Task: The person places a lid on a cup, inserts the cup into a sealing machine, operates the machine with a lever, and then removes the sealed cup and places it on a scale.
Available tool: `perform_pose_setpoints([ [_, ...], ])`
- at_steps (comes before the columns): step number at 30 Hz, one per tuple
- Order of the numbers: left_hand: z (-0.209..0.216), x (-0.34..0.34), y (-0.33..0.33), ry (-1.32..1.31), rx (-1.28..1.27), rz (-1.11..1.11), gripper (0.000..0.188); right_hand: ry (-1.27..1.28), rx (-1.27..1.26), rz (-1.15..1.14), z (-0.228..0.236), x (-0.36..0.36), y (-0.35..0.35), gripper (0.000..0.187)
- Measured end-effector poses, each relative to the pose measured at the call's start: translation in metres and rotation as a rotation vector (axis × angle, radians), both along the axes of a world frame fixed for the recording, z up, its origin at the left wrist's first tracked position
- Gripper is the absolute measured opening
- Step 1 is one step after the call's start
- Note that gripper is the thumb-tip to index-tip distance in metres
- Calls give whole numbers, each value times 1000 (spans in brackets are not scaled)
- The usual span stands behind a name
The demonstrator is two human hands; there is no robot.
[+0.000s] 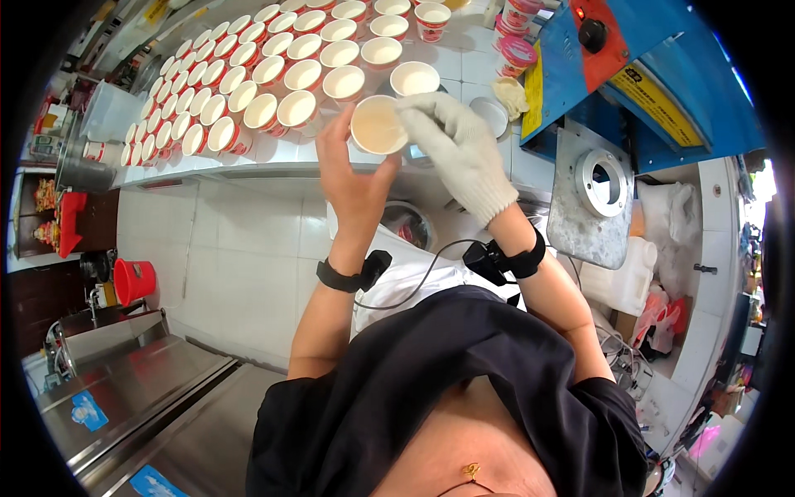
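A paper cup (pixel 377 128) with pale liquid-looking contents is tilted toward me in front of the counter. My bare left hand (pixel 356 170) is closed round its left side, with the thumb near the lower rim. At the cup's right rim is my right hand (pixel 460 149), in a white knitted glove, its fingers bent and pinching there. The fingertips are partly hidden, so how far they reach inside cannot be made out. Just beyond stands another white-rimmed cup (pixel 414 79). Rows of red-and-white paper cups (pixel 296 108) with pale insides spread to the left.
To the right stands a blue machine (pixel 662 83) with a black knob and a metal plate (pixel 588 195) bearing a round ring. A pink-lidded cup (pixel 517 55), a crumpled cloth (pixel 510 98) and a round lid (pixel 490 116) lie nearby. A red bucket (pixel 134 282) is at left.
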State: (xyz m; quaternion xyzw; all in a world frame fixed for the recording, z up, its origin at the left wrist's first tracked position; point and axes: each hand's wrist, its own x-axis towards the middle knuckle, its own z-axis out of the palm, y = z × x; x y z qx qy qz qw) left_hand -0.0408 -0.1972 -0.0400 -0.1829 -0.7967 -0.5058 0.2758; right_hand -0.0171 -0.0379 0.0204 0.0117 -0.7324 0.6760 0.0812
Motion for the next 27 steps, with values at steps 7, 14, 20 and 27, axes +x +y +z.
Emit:
perform_pose_setpoints([
  [7,-7,-9,5,-86,101,49,76,289,361,-63,5,14,7,22],
  [14,-9,-18,10,-152,179,67,76,-31,-618,-324,-15,-13,18,27],
  [20,-16,-26,7,-154,214,60,77,-4,-464,-518,-24,-38,26,27],
  [27,-16,-23,7,-159,196,55,75,65,-121,-526,-37,-46,21,30],
])
